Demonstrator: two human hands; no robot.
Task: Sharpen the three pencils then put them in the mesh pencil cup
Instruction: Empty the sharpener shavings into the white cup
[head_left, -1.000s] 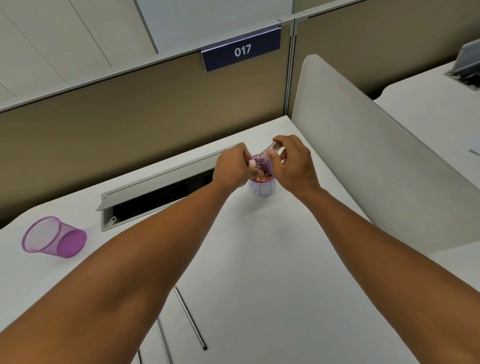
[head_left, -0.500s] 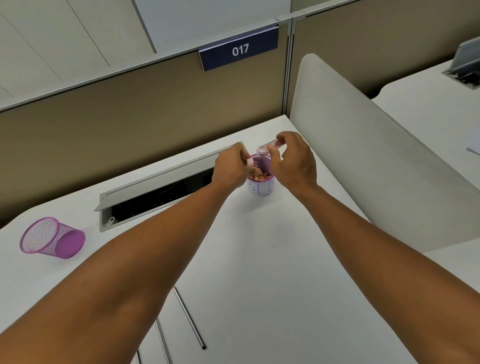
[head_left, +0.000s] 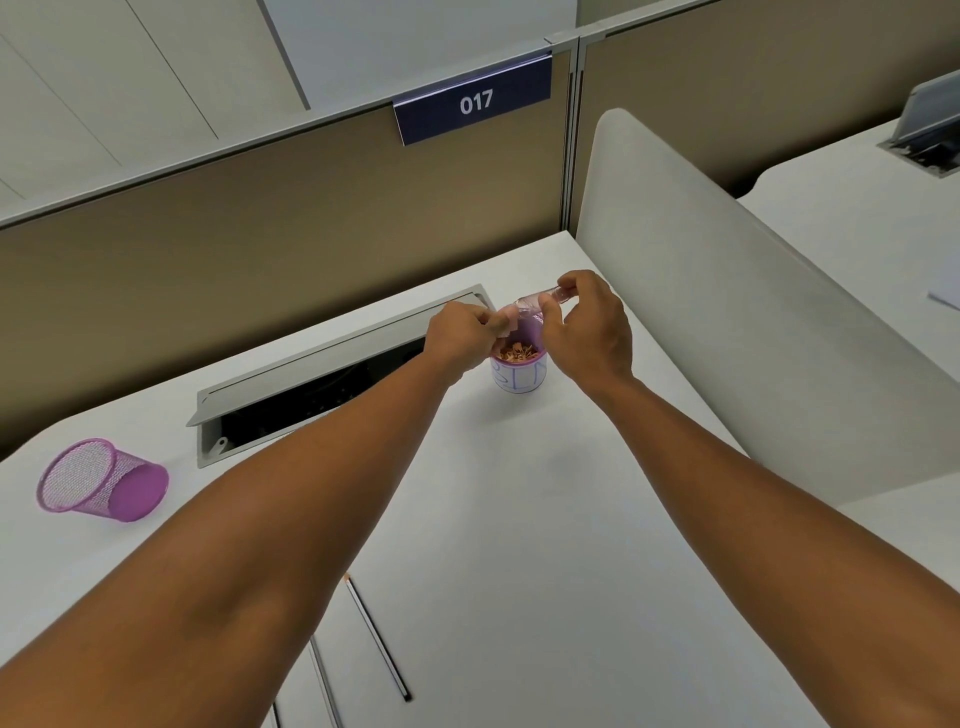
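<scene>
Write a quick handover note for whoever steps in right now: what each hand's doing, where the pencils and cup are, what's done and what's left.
Left hand: grip on a small pink sharpener part.
Right hand: pinching the clear sharpener cover.
Both are over the small shavings cup, far side of the desk.
Pencils: lying on the desk near the front edge, partly hidden by the left arm.
Mesh pencil cup: on its side at the far left, no pencils visible in it.
Left: sharpen whichever pencils remain blunt, stand the cup up, load all three.

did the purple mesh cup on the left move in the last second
No. The mesh pencil cup lies tipped on its side in the same spot on the desk, left of the open cable tray; its slight shift in frame matches the camera's.
</scene>
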